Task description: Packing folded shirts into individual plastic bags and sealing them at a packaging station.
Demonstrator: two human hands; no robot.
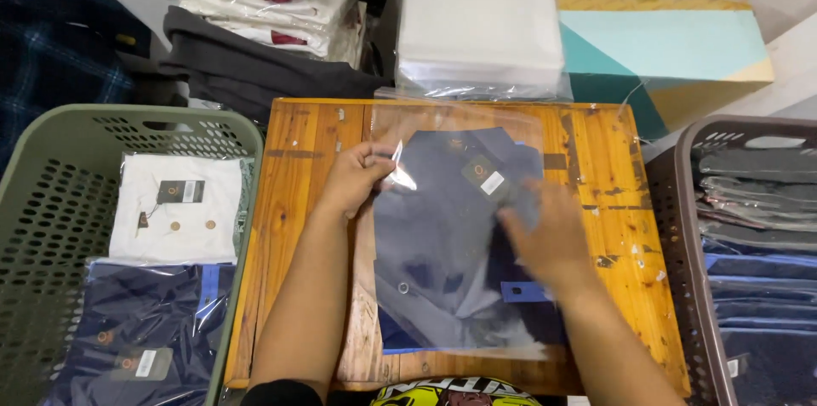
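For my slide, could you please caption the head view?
Both hands slide a folded navy shirt into a clear bag.

- The person's left hand (356,178) is bare, with no glove, ring or watch to be seen.
- The left forearm is uncovered down to the elbow, where the edge of a black sleeve (281,392) shows at the bottom of the view.
- The right hand (545,236) is bare too and blurred.
- The right forearm shows no sleeve.
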